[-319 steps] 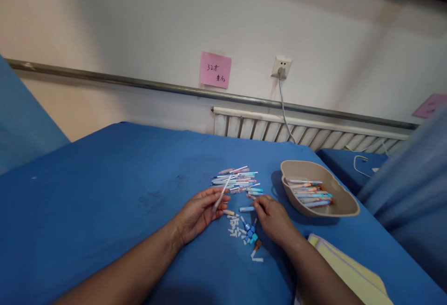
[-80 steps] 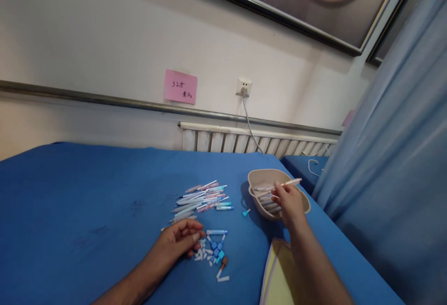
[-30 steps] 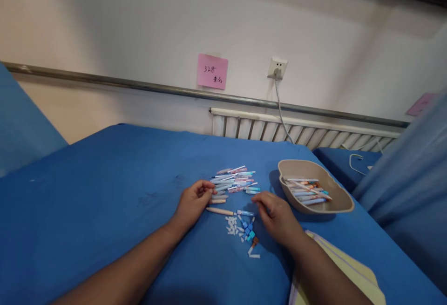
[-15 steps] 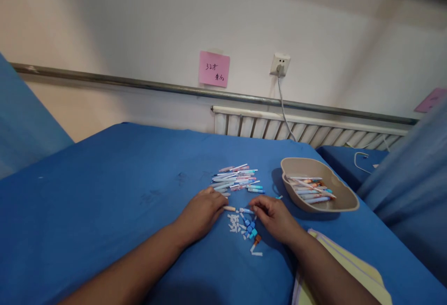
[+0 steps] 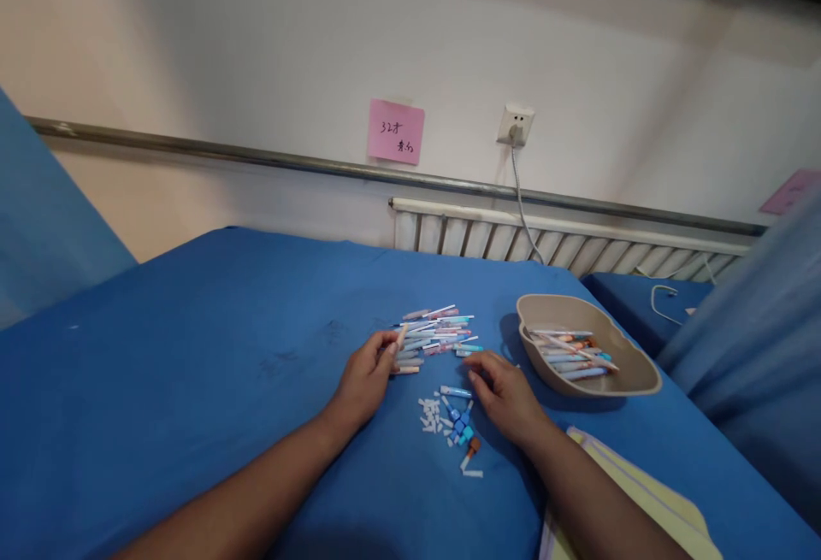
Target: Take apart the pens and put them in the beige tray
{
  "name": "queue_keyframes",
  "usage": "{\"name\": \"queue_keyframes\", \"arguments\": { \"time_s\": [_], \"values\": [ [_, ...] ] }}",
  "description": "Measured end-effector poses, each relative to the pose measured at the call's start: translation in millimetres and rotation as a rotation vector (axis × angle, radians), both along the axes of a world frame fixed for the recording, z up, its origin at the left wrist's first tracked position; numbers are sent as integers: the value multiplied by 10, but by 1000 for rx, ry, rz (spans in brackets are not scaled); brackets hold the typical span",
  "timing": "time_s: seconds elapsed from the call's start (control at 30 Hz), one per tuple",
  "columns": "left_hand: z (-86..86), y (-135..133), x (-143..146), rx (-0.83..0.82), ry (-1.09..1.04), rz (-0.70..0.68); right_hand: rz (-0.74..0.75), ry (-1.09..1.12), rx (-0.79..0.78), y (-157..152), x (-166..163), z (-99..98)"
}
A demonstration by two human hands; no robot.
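My left hand (image 5: 363, 374) pinches a pale peach pen barrel (image 5: 402, 337) between thumb and fingers, tilted upward at the left end of the pen pile. That pile of pens and thin white refills (image 5: 436, 333) lies on the blue sheet just beyond both hands. My right hand (image 5: 506, 393) rests to the right with fingers loosely bent and a gap at the thumb; nothing shows in it. Close to its thumb lies a light blue pen piece (image 5: 456, 392). Nearer me are small white tips (image 5: 430, 415), blue cap-like pieces (image 5: 458, 421) and a brown piece (image 5: 474, 445).
On the right stands a beige basin (image 5: 625, 355) with several pens inside. A folded yellow cloth (image 5: 641, 483) lies under my right forearm. Behind the blue-covered surface (image 5: 224, 329) are a radiator (image 5: 475, 231), a rail and a plugged-in socket (image 5: 516, 125). Blue curtains hang at both sides.
My left hand has lifted the peach pen barrel off the sheet and moved slightly left and up with it. My right hand has shifted a little, off the light blue pen piece.
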State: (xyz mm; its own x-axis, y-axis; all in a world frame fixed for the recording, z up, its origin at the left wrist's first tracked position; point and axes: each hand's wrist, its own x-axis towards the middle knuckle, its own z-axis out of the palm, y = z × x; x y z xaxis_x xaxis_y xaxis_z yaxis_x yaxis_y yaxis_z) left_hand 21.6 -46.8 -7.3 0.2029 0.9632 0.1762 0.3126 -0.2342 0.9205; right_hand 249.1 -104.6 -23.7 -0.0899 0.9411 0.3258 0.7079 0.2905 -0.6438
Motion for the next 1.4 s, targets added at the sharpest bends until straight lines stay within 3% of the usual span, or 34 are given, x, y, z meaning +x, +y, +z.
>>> {"name": "queue_keyframes", "arguments": {
  "time_s": [0.1,0.2,0.4,0.67,1.4],
  "values": [
    [-13,40,9,-47,-74,50,-82,-152,50,127,15,-78],
    [-3,48,17,-56,-106,44,-161,-285,-19,211,9,-116],
    [-42,48,13,-38,-105,18,-129,-381,-39,175,-70,-33],
    [-4,18,3,-61,-154,35,-115,-336,-110,90,-56,81],
    [69,-13,23,-167,-289,18,-79,-197,-174,75,76,-15]
  ]
}}
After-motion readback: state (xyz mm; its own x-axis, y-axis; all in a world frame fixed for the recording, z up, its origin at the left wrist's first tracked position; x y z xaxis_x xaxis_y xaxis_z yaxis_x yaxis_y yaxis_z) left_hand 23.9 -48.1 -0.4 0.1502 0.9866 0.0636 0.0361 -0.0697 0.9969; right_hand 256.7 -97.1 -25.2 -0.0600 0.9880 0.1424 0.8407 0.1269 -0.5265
